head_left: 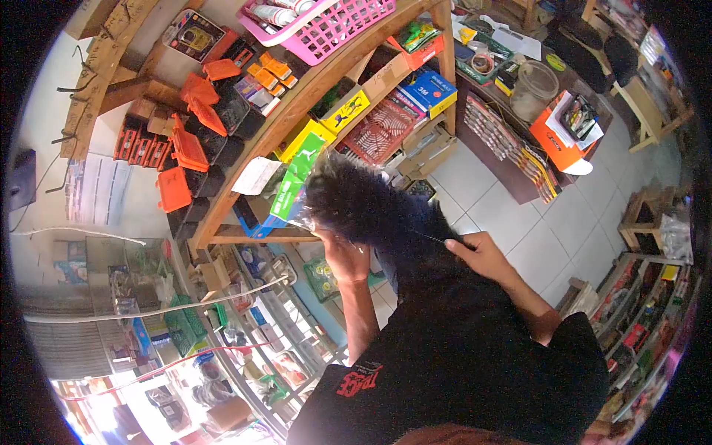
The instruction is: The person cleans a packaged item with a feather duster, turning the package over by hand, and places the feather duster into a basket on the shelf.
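Observation:
A fluffy black duster (356, 196) stretches across the middle of the view, in front of the shelf. Clear plastic (300, 215) glints around its left end. My right hand (475, 254) is closed around the duster's thin dark handle (429, 237). At the underside of the fluffy end, my left hand (345, 256) is closed, its fingers partly hidden by the duster and the plastic. Just behind the duster's left end stands a green box (300, 174) on the shelf.
The wooden shelf (326, 63) carries a pink basket (326, 30), orange boxes (194, 144), a yellow box (345, 111) and a blue 3M box (426, 93). A glass display case (252, 356) stands lower left. Boxes and a clear tub (534, 85) sit on the counter at right.

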The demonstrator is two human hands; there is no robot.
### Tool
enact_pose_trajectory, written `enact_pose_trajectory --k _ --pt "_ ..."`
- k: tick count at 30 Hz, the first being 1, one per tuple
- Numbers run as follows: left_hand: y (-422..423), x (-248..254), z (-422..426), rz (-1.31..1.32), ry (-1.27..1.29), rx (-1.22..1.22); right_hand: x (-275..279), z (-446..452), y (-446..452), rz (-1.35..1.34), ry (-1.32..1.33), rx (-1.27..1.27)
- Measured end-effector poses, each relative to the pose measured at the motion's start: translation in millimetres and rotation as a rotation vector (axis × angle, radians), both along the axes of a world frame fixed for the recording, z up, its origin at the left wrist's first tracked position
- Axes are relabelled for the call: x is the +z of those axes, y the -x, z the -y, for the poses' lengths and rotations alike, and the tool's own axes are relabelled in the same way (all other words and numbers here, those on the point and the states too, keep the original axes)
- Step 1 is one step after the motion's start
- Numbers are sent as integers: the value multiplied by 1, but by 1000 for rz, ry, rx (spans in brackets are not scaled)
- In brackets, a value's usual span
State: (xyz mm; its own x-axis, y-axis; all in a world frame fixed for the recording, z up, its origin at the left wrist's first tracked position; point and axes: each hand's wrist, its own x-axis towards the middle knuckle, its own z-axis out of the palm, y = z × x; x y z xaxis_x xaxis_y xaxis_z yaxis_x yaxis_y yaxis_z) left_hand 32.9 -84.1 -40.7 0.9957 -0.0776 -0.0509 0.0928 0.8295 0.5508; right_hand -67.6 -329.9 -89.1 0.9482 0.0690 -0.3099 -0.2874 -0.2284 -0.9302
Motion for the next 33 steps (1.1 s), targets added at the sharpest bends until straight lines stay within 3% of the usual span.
enact_pose_trajectory --k 2,3,4,5,8,11,14,17,20,21,22,24,27,30,33 --pt "6 -47 -18 -78 49 -89 -1 -18 3 49 39 64" --pt "13 -89 -30 -84 83 -132 23 -29 4 211 29 39" --pt "15 -84 -24 -89 118 -174 26 -37 6 188 17 32" --pt "22 -76 -22 51 -37 -177 17 -40 5 161 4 -14" --pt "21 -75 -30 -11 -227 -166 14 -42 4 98 9 -1" --pt "11 -130 -45 -136 81 -103 28 -40 7 133 -12 40" --pt "24 -52 -27 61 100 -205 16 -38 3 177 47 -39" --pt "19 -63 -31 -74 -128 -99 18 -39 2 212 25 -19" --pt "25 -21 -16 -98 24 -112 44 -19 -8 190 72 -44" --pt "21 -22 -20 -48 8 -189 68 -14 -13 174 -115 -145" --pt "20 -28 -22 160 -53 -231 64 -9 -19 282 -155 -263" --pt "24 -18 -19 103 58 -372 57 6 -29 312 -253 -337" --pt "38 -6 -11 6 -57 -392 64 27 -45 114 -321 -357" --pt "41 -17 -9 -16 -130 -433 66 13 -61 294 -340 -523" --pt "45 -30 -14 -28 -167 -486 58 4 -61 225 -493 -447"
